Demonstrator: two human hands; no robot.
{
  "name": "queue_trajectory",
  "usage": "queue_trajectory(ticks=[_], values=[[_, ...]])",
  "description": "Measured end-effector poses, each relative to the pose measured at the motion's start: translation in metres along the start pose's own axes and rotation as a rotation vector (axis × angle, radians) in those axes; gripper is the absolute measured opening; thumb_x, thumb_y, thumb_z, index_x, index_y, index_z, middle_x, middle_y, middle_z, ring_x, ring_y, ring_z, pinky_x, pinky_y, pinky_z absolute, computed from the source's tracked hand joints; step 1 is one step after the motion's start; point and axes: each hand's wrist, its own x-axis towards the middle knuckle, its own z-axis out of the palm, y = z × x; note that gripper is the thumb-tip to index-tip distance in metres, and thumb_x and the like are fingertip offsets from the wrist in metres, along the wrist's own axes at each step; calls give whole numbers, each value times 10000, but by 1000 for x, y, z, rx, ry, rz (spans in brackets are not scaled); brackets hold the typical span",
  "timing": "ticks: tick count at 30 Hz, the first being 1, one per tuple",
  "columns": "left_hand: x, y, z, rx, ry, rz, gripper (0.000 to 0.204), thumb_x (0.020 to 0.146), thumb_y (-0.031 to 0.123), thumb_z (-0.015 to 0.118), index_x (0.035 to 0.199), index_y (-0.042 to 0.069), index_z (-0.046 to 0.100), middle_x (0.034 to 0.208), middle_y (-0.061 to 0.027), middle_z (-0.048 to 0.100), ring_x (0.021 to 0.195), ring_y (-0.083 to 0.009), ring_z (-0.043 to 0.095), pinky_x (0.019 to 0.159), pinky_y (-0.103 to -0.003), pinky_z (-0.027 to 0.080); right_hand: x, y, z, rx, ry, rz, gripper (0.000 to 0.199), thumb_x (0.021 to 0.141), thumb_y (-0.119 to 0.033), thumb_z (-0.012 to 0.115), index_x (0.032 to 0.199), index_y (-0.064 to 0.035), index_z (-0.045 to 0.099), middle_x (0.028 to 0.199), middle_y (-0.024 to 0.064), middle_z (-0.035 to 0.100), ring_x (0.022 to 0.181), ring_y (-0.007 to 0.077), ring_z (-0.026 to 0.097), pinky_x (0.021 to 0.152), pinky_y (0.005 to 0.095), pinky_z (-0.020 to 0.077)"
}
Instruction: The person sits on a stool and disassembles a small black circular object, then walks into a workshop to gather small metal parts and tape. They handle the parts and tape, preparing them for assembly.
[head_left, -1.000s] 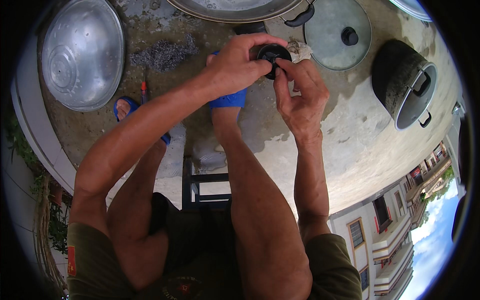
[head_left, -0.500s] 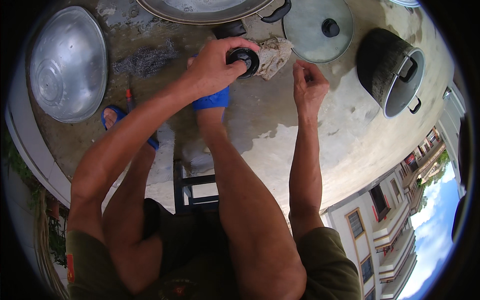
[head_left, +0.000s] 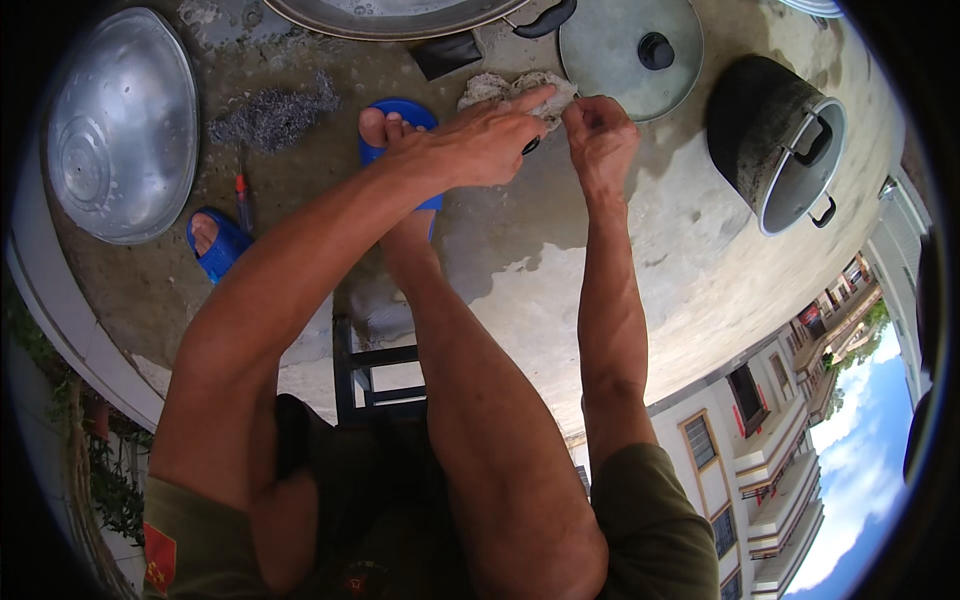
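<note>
As far as can be judged, the handling of the small, round-edged black piece (head_left: 530, 146) is standing partway: it is being held off on its own, attached to nothing that shows, and it is not yet being set down or joined to anything. The left hand (head_left: 495, 140) is holding it in a narrow, curled grip, so the piece is sitting beneath the fingers, with only a dark edge showing at the hand's right side (the rest is hiding from view, and so is the thumb). The index finger is pointing far and right, across the crumpled, beige-grey cloth (head_left: 525, 84) that is lying just beyond the hand. The right hand (head_left: 603, 145) is holding its fingertips together in a tight pinch, just right of the cloth and the black piece; whether something tiny is sitting between those tips, I cannot tell. Beyond the right hand, the round, clear glass lid with a black knob (head_left: 618, 70) is lying flat on the wet concrete ground, its knob in place. Farther right, the tall, black-sided pot with a silvery rim (head_left: 755, 120) is lying tipped over. Far left, the wide, domed, silvery metal cover (head_left: 125, 135) is resting beside the grey, tangled scouring mesh (head_left: 275, 115), and the slim, red-and-dark-handled tool (head_left: 243, 205) is lying nearer.
</note>
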Motion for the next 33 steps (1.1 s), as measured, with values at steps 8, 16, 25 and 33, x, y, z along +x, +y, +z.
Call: queue_trajectory(ticks=[8, 16, 25, 33], values=[[7, 7, 10, 121, -16, -61, 222, 868, -5, 655, 1082, -60, 629, 1700, -168, 328, 1073, -421, 707, 920, -501, 576, 5, 4, -23, -226, 29, -173, 73, 777, -113, 752, 754, -75, 694, 744, 100, 653, 647, 328, 646, 603, 437, 513], [6, -3, 6, -79, 49, -76, 216, 861, 3, 629, 1064, -48, 682, 1673, -105, 411, 1262, -387, 638, 1042, -460, 535, 33, 39, -140, -53, 259, 218, 106, 844, -96, 762, 815, 5, 756, 645, 3, 609, 539, 99, 472, 540, 287, 386], [-12, -16, 7, -432, 274, -35, 348, 897, -26, 638, 1241, -8, 689, 1592, -121, 504, 1282, -291, 648, 1050, -366, 531, -3, -30, -115, 842, 43, 424, 125, 987, -90, 730, 1008, 33, 742, 749, 12, 596, 641, 103, 494, 598, 274, 409], [-28, 0, -21, -914, 118, -225, 476, 941, -123, 580, 1400, -13, 636, 1307, -77, 691, 1195, -124, 646, 1027, -279, 538, -35, -97, -63, 737, -131, 333, 26, 899, 12, 776, 916, 2, 759, 790, -29, 613, 663, 42, 495, 601, 211, 389]])
